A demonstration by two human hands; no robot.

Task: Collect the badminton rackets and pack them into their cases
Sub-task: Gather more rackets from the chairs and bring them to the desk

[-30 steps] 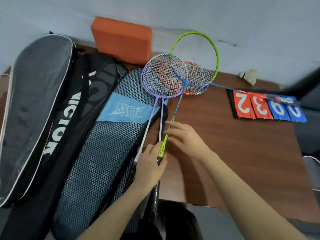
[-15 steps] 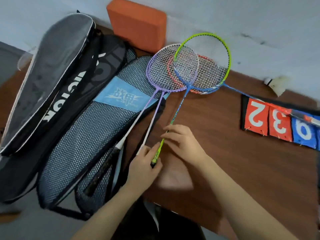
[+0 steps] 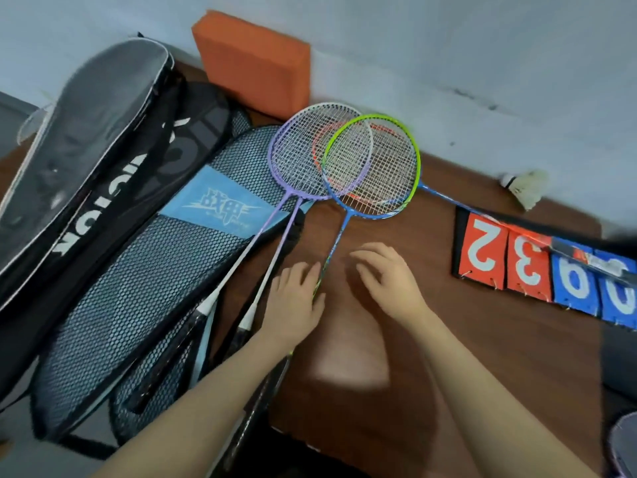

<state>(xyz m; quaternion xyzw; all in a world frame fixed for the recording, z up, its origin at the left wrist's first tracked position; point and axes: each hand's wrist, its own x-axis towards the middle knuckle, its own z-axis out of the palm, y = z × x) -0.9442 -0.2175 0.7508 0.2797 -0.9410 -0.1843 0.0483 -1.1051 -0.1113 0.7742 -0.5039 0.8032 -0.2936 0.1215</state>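
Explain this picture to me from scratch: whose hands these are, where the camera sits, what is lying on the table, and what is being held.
There is no machine here. A person wears a camera on the head, so you look down along their own arms. The left hand lies over the shaft of the green-and-blue racket, fingers spread, not clearly gripping. The right hand hovers open beside it, holding nothing. On the brown table the racket heads overlap: two purple rackets and an orange-rimmed one underneath. To the left lie a mesh racket case and a black Victor case. An orange block leans at the wall; a shuttlecock and a flip scoreboard are on the right.
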